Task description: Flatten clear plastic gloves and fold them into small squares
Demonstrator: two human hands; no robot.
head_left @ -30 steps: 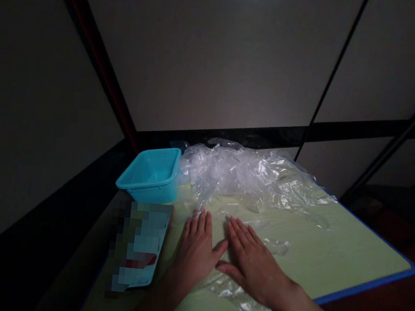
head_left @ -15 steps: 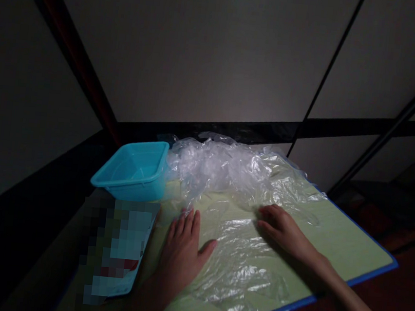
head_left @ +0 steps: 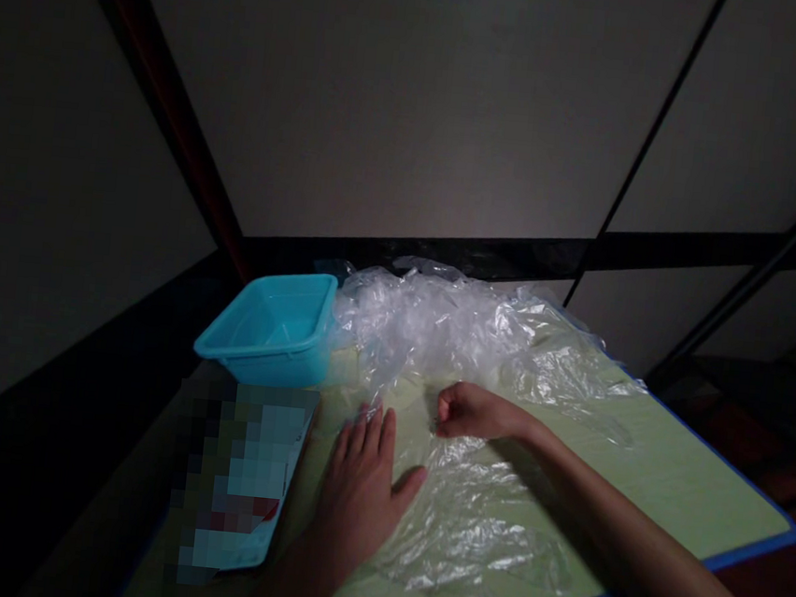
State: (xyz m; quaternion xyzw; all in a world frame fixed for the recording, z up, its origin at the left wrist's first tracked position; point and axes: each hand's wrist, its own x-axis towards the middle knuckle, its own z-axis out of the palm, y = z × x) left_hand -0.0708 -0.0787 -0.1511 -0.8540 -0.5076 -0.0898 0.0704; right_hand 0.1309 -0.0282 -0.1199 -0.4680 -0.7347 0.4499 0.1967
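Note:
A clear plastic bag (head_left: 468, 521) lies flattened over the pale green mat, its lower end reaching the blue-edged front. My left hand (head_left: 361, 492) rests flat at the bag's left side, fingers stretched forward and thumb apart. With fingers curled together, my right hand (head_left: 464, 410) pinches the far end of this bag; the bit of film between the fingertips is mostly hidden. Behind both hands spreads a crumpled heap of clear plastic bags (head_left: 430, 325).
A turquoise plastic basin (head_left: 269, 361) stands at the back left. In front of it lies a flat, partly blurred object (head_left: 254, 482). The mat (head_left: 689, 495) has a blue border, and pale cabinet panels (head_left: 416, 113) rise behind it.
My right hand has moved left across the bag towards my left hand, and its fingers have closed on the film. My left hand stays in place; the view has shifted slightly.

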